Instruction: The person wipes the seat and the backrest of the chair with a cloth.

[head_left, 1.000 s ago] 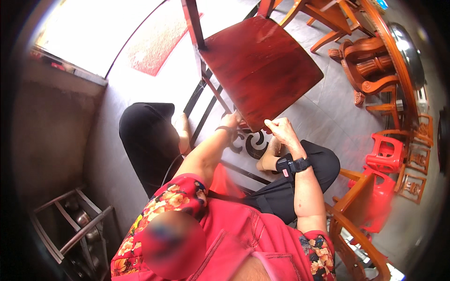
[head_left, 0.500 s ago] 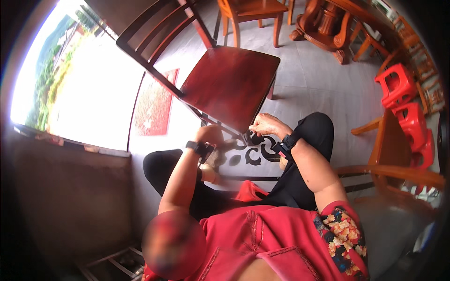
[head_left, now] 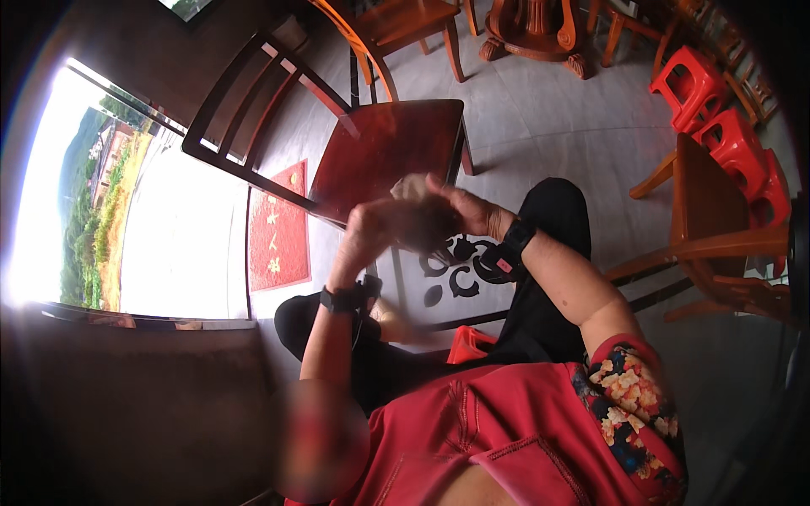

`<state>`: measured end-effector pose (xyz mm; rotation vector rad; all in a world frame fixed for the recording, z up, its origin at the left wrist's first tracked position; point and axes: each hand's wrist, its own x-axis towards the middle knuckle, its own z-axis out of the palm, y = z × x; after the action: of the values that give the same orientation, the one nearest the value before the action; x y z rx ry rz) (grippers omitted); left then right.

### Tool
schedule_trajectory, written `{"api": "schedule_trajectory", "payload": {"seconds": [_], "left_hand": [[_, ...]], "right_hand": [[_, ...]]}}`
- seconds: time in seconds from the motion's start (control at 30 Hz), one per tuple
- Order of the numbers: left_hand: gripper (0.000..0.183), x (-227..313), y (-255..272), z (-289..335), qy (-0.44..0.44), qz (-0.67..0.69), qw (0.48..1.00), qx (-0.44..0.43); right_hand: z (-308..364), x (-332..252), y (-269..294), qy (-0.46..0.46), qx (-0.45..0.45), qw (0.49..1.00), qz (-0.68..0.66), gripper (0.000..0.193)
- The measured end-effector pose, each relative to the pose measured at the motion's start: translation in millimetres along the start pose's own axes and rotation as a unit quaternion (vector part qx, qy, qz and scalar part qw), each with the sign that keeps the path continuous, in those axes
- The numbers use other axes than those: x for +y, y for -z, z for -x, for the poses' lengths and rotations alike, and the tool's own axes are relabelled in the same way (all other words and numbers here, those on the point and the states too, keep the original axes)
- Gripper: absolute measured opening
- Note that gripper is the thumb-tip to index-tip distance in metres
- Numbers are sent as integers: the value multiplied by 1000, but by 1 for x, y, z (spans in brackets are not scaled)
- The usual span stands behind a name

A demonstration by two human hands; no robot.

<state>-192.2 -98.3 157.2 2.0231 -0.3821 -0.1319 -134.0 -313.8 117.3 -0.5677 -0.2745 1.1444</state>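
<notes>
A dark red wooden chair (head_left: 380,139) with a slatted back stands in front of me. Both hands meet over the near edge of its seat, around a blurred grey-brown bundle (head_left: 426,221) that looks like a crumpled cloth. On its left side, my left hand (head_left: 369,226) is closed against it. From the right, my right hand (head_left: 474,211) grips it, thumb on top. Blur hides the fingertips and the bundle's exact kind. Each wrist wears a black band.
Red plastic stools (head_left: 732,143) line the right side, beside a wooden chair (head_left: 709,211). Farther off are another wooden chair (head_left: 413,21) and a carved pedestal base (head_left: 531,38). A red mat (head_left: 283,228) lies by the bright doorway at left. My knees flank the hands.
Both hands have risen from below the seat's front corner and come together around the bundle. The view has shifted, showing more of the red mat.
</notes>
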Motion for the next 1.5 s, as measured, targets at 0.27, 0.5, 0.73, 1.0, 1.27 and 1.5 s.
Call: {"api": "schedule_trajectory", "payload": {"seconds": [0.27, 0.5, 0.73, 1.0, 1.27, 1.5], "left_hand": [[30, -87, 34, 3, 221, -47, 972, -67], [76, -142, -6, 25, 447, 216, 867, 46], [73, -164, 3, 31, 261, 328, 906, 61], [68, -129, 12, 16, 335, 413, 812, 240], [57, -162, 14, -3, 216, 401, 816, 354], [46, -176, 27, 3, 155, 481, 789, 350]], "right_hand": [[0, -6, 48, 212, 374, 895, 117, 23], [1, -89, 50, 279, 473, 810, 205, 25], [-33, -183, 104, 231, 472, 794, 306, 31], [-68, -166, 209, 172, 503, 754, 385, 36], [-80, -178, 233, 91, 441, 672, 589, 42], [-65, -159, 238, 92, 506, 667, 539, 47]]}}
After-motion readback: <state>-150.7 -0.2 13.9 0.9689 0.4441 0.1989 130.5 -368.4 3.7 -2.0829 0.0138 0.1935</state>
